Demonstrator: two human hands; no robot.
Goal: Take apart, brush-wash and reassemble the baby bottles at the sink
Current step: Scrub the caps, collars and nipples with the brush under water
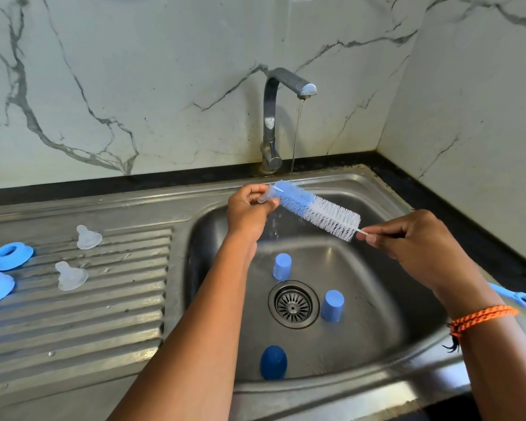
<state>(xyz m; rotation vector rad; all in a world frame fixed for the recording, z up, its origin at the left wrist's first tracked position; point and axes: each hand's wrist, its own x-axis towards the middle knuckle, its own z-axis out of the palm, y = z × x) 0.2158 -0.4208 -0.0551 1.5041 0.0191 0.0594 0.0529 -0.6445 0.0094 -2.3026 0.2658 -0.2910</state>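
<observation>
Bristly blue-white brush [318, 211], right grip [407, 238] pinching its wire stem, left grip [249, 211] pinching clear teat [268, 196].

Steel drainboard [104, 314] bears two blue collars [11, 256] and two teats [88, 237].

A white marble wall [164, 86] with grey veins backs the scene and turns a corner at the right into a second marble wall [474, 117]. A black bench [73, 189] runs as a dark strip along the foot of both walls, bordering the steel unit. An orange braided wristband [480, 319] circles a wrist at the right, with a dark tassel [453, 344] hanging from its knot. Grime and dull staining show where the bench meets the wall behind the fittings. The wall surfaces are glossy and catch soft light.
</observation>
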